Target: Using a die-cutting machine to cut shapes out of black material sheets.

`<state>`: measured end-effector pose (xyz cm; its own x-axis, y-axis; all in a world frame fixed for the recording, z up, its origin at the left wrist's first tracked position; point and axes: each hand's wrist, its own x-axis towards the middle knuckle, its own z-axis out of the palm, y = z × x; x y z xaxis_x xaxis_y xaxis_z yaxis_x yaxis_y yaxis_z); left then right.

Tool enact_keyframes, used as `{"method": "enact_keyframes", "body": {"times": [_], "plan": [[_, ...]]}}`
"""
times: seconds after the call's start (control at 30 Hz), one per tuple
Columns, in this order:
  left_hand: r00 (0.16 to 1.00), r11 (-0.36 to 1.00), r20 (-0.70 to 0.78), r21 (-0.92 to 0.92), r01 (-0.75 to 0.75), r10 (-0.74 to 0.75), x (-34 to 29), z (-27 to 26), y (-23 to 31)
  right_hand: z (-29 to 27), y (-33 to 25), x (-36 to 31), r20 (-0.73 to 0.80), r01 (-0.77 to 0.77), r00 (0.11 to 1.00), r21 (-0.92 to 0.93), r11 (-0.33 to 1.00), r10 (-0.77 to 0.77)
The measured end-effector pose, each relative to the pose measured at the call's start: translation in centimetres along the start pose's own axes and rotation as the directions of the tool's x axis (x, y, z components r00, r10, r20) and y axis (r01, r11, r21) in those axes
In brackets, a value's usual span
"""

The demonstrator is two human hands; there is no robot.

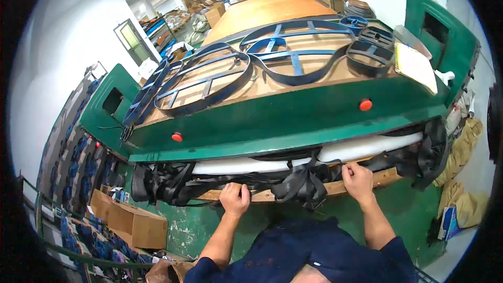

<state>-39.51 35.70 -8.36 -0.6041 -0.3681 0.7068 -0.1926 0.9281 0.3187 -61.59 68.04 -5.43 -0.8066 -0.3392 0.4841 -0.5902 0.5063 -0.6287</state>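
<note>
Black scrap material (301,184) in tangled strips and sheets lies along the front of a green press, over a wooden beam (335,187). My left hand (234,199) is closed at the near edge of this material, left of the middle, with the fingers curled under. Farther right, my right hand (358,181) is also closed on the black material, thumb side up. What lies inside each fist is mostly hidden. White padding (238,166) shows behind the strips, under the green press edge (272,149).
Blue-black cutting dies (298,71) stand on the brown press bed (335,73), with a notepad (414,65) at its right. Two red buttons (177,137) sit on the green front. A cardboard box (137,224) is at lower left; tan sacks (463,152) are at right.
</note>
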Motion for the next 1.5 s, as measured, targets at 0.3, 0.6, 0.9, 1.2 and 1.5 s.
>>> {"method": "enact_keyframes", "body": {"times": [0.3, 0.6, 0.9, 1.2, 1.5], "plan": [[0.977, 0.997, 0.208, -0.077, -0.027, 0.042, -2.1, -1.1, -0.4, 1.3, 1.6, -3.5, -0.042, 0.339, 0.937, -0.148, 0.929, -0.348], [0.916, 0.989, 0.387, -0.058, 0.135, -0.103, -0.5, -1.5, 0.6, 0.4, 1.7, -2.9, 0.239, 0.229, 0.95, -0.096, 0.969, -0.201], [0.953, 0.998, 0.304, -0.061, 0.012, 0.007, -2.4, -4.6, 1.7, -1.6, -0.4, -5.0, 0.231, 0.215, 0.954, -0.076, 0.974, -0.193], [0.963, 0.996, 0.258, -0.059, -0.065, 0.078, -9.5, -8.8, 3.4, -5.0, -2.6, -13.0, 0.151, 0.19, 0.974, -0.139, 0.972, -0.169], [0.967, 0.977, 0.235, -0.205, -0.049, 0.098, -15.0, -14.8, 6.3, -5.9, -5.1, -20.2, -0.069, 0.104, 0.989, -0.302, 0.948, -0.131]]}}
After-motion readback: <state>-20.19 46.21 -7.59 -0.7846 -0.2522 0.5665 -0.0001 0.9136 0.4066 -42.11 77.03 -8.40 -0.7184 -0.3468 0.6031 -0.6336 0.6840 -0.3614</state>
